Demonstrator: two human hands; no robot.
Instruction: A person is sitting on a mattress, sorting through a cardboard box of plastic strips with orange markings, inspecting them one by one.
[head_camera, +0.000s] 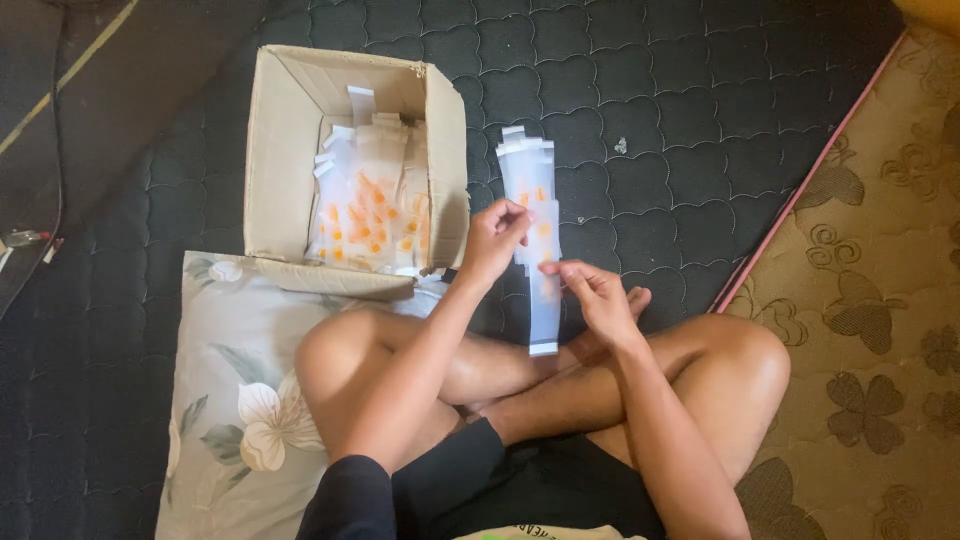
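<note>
I sit cross-legged on a dark quilted mattress. My left hand (492, 240) pinches the upper part of a long clear plastic sleeve (543, 315) with orange marks. My right hand (595, 293) holds the same sleeve lower down at its right edge. The sleeve hangs upright in front of my crossed legs. Behind it, a small stack of the same clear sleeves (527, 170) lies flat on the mattress. An open cardboard box (445, 150) to the left holds several more sleeves (368, 210) with orange marks.
A floral grey pillow (230, 400) lies under my left knee. A brown patterned cover (870, 330) lies at the right, edged by a pink strip (800, 195). A dark floor with a cable (58, 130) is at the far left.
</note>
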